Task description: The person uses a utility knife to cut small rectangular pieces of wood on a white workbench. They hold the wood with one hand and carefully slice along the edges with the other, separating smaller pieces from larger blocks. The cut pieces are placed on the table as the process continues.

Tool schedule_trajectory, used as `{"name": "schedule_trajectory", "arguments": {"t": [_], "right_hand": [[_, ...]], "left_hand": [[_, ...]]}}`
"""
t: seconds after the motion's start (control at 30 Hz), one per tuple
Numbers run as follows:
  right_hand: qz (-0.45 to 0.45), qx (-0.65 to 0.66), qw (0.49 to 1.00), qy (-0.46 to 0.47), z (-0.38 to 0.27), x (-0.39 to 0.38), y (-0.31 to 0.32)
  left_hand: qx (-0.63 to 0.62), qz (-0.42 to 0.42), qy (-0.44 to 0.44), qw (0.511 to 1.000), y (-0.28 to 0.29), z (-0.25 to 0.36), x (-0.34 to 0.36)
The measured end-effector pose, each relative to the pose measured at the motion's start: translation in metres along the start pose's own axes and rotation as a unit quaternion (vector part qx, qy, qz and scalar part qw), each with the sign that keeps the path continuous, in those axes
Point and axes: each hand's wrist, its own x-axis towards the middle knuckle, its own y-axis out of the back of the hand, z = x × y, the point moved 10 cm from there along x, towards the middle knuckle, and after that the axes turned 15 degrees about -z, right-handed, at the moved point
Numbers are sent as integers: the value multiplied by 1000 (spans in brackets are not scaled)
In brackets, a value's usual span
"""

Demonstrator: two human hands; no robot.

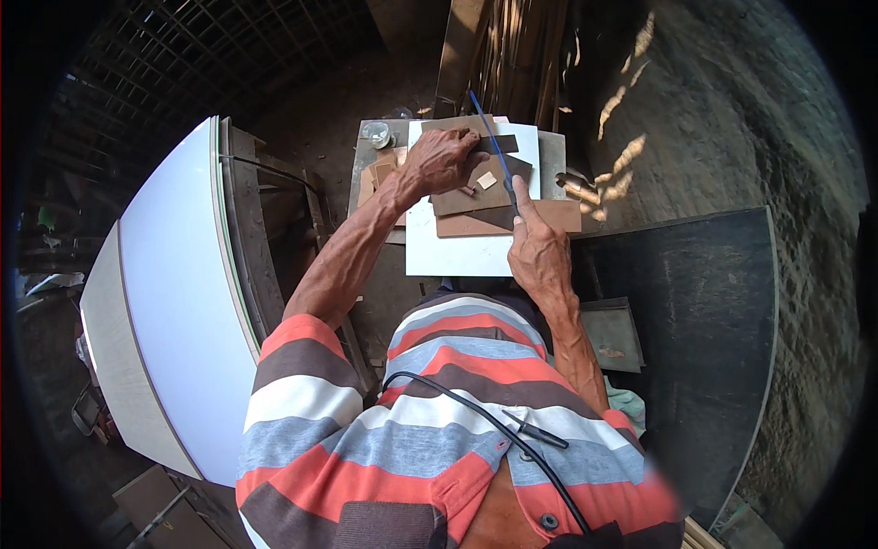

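My right hand [541, 252] is closed round the dark handle of a tool with a long, thin blue blade [487, 133], its index finger stretched along it. The blade points away from me and crosses a dark flat strip [503, 144]. My left hand [442, 165] has curled fingers gripping the strip's left part; its fingertips are partly hidden. Under both lie brown flat boards [553, 217], stacked unevenly on a white panel [457, 263]. Between the hands sits a small pale square piece [487, 180].
Left of the white panel, a clear glass jar [376, 135] stands near brown offcuts [377, 174]. A large white curved panel [169, 293] rises on my left, a dark sheet [704, 311] on my right. Wood lengths [521, 55] lean behind the work surface, beside a rough wall [732, 119].
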Motion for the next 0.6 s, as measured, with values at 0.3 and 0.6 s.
{"name": "schedule_trajectory", "arguments": {"t": [0.3, 0.6], "right_hand": [[-27, -26, 999, -26, -2, 10, 6], [-10, -11, 1000, 2, -8, -7, 18]], "left_hand": [[7, 8, -5, 1000, 0, 0, -3], [24, 8, 7, 1000, 8, 4, -7]]}}
